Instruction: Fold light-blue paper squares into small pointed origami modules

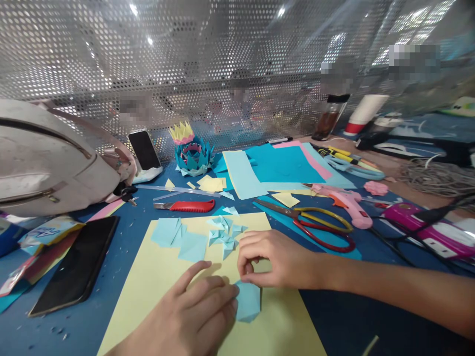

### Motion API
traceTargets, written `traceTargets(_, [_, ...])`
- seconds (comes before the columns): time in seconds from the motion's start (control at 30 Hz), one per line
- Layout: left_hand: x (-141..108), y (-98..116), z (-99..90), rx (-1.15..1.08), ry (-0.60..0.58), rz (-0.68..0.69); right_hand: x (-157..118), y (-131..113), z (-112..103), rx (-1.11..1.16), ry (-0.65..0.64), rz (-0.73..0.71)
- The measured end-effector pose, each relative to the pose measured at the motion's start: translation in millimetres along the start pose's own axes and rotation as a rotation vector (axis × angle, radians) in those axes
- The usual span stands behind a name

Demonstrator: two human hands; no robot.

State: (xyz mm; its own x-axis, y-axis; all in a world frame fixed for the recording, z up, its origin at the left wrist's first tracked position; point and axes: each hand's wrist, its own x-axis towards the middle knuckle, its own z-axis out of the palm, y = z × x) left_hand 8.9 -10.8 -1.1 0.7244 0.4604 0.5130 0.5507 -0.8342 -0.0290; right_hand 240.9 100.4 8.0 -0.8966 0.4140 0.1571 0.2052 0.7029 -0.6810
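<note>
A small light blue piece of folded paper (248, 301) is between my hands, over a pale yellow sheet (141, 296). My left hand (204, 301) has its thumb side closed at the paper's left edge, with the outer fingers spread. From the right, my right hand (267, 262) pinches the top edge between bent fingers and thumb. Just beyond lie several light blue paper squares (193, 247) and a cluster of small folded blue pieces (222, 235) on the yellow sheet.
Behind the sheet lie a red utility knife (193, 205), scissors (308, 215) and blue sheets (282, 163). A paper lotus-like model (193, 155) stands farther back. At right are a pink glue gun (349, 202) and cables; at left, a phone (79, 267) and a backpack (55, 158).
</note>
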Motion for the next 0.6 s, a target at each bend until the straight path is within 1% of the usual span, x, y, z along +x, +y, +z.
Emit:
traceTargets(0.2, [2,-1,-0.6,0.009,0.026,-0.003,-1,-1,4,-0.034,0.039,-0.066])
traceTargets(0.33, [3,-1,-2.7,-0.002,0.040,-0.020,-4,-3,5,-0.125,0.062,-0.169])
traceTargets(0.47, [3,-1,-2.8,0.010,0.030,-0.011,-5,-5,3,-0.290,0.048,-0.287])
traceTargets(0.6, [1,-2,-1.2,0.007,0.023,-0.004,-3,-1,-5,-0.326,0.004,-0.409])
